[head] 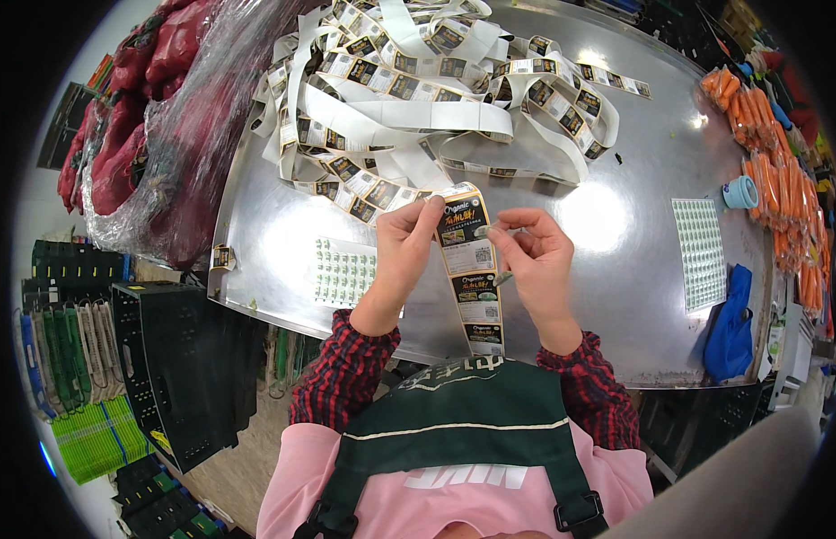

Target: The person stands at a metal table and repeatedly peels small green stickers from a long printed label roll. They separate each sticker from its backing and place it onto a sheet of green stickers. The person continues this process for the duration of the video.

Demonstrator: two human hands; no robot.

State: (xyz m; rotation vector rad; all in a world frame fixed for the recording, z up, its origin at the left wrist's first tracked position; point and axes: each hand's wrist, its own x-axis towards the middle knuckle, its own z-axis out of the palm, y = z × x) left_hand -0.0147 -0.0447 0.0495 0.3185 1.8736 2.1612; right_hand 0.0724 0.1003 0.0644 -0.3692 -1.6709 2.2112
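Note:
My left hand (406, 249) pinches a strip of printed labels (466, 257) near its top, thumb uppermost. The strip hangs toward my apron and has black and white panels with writing and a printed code. At the strip's right edge, my right hand (540, 259) pinches a small greenish sticker (482, 231) between thumb and finger, over the black panel of the top label. Another small green sticker (503, 277) shows beside the lower fingers of that hand. A sheet of small green stickers (344, 269) lies on the metal table (559, 316), partly hidden by my left forearm.
A tangled heap of label strips (404, 108) covers the table's far side. At right are a second sticker sheet (699, 255), a blue cloth (730, 330), a light blue cup (740, 193) and bagged carrots (785, 195). Wrapped red sacks (148, 135) and black crates (182, 364) flank the left.

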